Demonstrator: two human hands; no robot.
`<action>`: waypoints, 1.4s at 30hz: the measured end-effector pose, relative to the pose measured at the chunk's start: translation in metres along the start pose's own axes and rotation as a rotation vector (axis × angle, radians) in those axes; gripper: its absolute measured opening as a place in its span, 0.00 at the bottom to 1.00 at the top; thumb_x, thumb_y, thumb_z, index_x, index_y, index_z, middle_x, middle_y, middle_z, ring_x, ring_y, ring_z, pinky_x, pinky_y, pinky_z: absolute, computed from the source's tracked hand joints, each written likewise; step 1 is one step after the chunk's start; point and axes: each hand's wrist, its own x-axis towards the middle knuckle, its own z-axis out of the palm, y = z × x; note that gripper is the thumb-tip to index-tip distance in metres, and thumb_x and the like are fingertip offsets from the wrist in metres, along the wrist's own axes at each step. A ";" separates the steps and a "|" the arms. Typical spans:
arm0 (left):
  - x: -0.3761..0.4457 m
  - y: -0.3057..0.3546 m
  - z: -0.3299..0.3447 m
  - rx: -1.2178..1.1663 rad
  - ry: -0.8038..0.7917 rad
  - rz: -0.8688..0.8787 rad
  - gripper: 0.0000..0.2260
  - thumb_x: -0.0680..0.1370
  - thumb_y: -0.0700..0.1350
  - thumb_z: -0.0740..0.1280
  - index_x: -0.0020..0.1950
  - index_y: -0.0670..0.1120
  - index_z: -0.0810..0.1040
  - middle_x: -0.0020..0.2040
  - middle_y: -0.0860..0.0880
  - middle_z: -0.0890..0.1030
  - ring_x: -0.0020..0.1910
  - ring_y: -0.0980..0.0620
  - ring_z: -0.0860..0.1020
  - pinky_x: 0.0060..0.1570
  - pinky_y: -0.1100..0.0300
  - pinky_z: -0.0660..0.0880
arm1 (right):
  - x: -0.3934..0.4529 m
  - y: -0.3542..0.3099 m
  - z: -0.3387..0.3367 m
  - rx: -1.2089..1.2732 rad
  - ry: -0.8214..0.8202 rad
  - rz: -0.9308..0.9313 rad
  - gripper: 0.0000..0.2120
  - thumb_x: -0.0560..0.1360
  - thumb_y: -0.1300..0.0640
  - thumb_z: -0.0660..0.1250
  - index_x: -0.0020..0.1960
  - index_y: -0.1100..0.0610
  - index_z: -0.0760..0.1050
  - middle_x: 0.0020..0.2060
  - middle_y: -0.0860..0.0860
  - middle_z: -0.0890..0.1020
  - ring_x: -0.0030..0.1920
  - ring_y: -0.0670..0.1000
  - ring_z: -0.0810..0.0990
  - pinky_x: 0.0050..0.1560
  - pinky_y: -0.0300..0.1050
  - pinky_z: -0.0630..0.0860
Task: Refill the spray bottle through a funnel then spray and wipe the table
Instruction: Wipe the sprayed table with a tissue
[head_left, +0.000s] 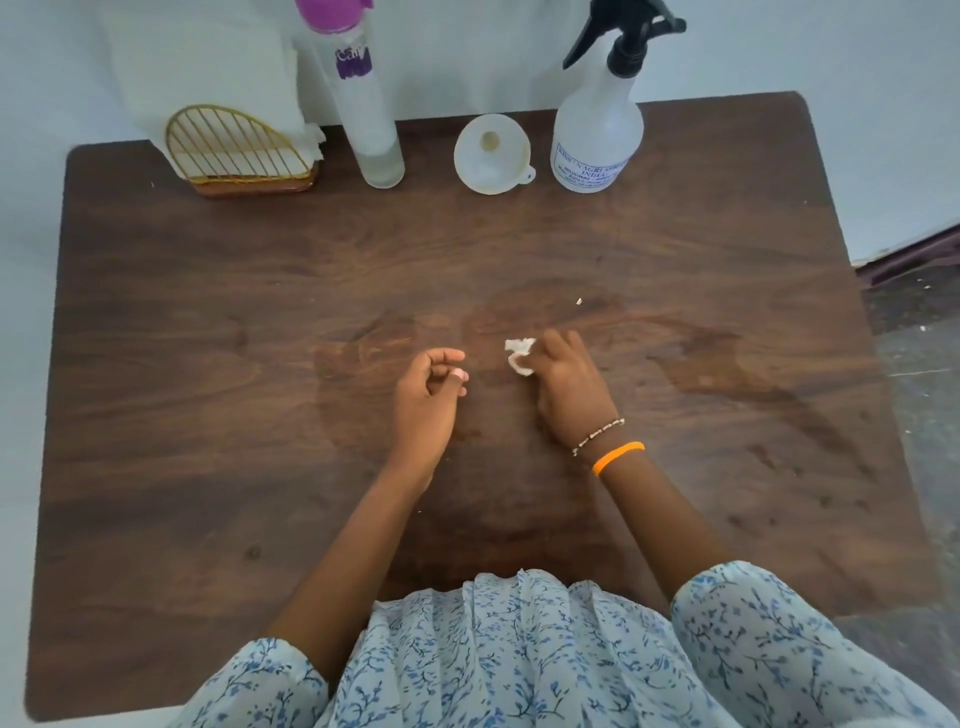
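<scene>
The person is wiping the middle of the worktop with a small wad of tissue, the last part of the task by the look of the damp, darker patches spreading to the right of the hands. The right hand is pressing down with its fingers clamped on the wad, which is showing only at its left edge. The left hand is hovering just left of it, holding nothing, its fingers loosely curled and not quite closed.

To do this step well, I judge the wad is too small and balled up for the wet area remaining; opening it flatter, or taking a fresh sheet from the napkin holder at the far left, would be lifting more liquid, and long overlapping strokes toward the right patch would be leaving fewer streaks. A white crumb lying just beyond the hands also needs gathering.

The spray bottle is standing at the far edge, right of centre, its long axis upright and its black trigger head on, with the nozzle end pointing right. The funnel is resting just left of it, mouth upward. A tall clear bottle with a purple cap is standing further left.
</scene>
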 end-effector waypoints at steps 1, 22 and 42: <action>0.000 0.000 0.002 0.004 -0.009 -0.002 0.11 0.77 0.35 0.62 0.46 0.52 0.76 0.39 0.52 0.78 0.38 0.57 0.76 0.46 0.61 0.74 | 0.005 0.008 -0.005 0.017 0.053 0.065 0.11 0.69 0.73 0.63 0.47 0.65 0.81 0.42 0.65 0.78 0.43 0.64 0.75 0.44 0.50 0.73; 0.003 0.008 0.037 0.098 -0.031 0.067 0.11 0.76 0.35 0.62 0.47 0.52 0.76 0.40 0.53 0.79 0.37 0.60 0.77 0.47 0.61 0.76 | 0.004 0.017 0.002 0.120 -0.072 -0.129 0.10 0.74 0.65 0.64 0.54 0.65 0.79 0.56 0.59 0.80 0.58 0.61 0.76 0.55 0.53 0.77; 0.008 0.007 0.042 0.066 -0.038 0.034 0.12 0.76 0.35 0.62 0.47 0.53 0.76 0.39 0.53 0.78 0.35 0.62 0.76 0.46 0.62 0.75 | -0.005 0.011 0.000 0.189 -0.017 0.088 0.10 0.73 0.69 0.63 0.52 0.65 0.80 0.47 0.64 0.77 0.48 0.56 0.74 0.47 0.50 0.73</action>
